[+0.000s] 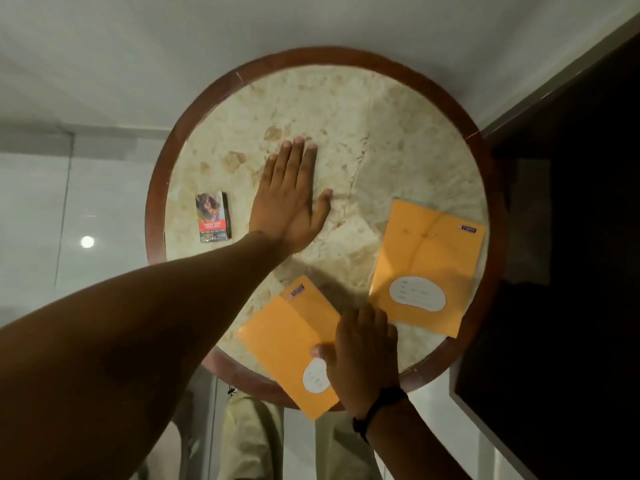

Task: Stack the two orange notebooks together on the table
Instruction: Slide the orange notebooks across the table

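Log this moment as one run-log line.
phase: grasp | right hand: gripping near notebook at table edge | left hand: flat on table | far notebook: untouched | stacked: no

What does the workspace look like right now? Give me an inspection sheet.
Surface: round marble table with a wooden rim.
Job's things: near notebook overhangs the near edge; far notebook lies flat at right, apart, not stacked.
Clutter: small printed box at left.
Grippers: left hand flat on the bare marble; right hand on the near notebook, thumb on its cover.
Cables: nothing seen.
Surroundings: pale tiled floor, dark furniture at right.
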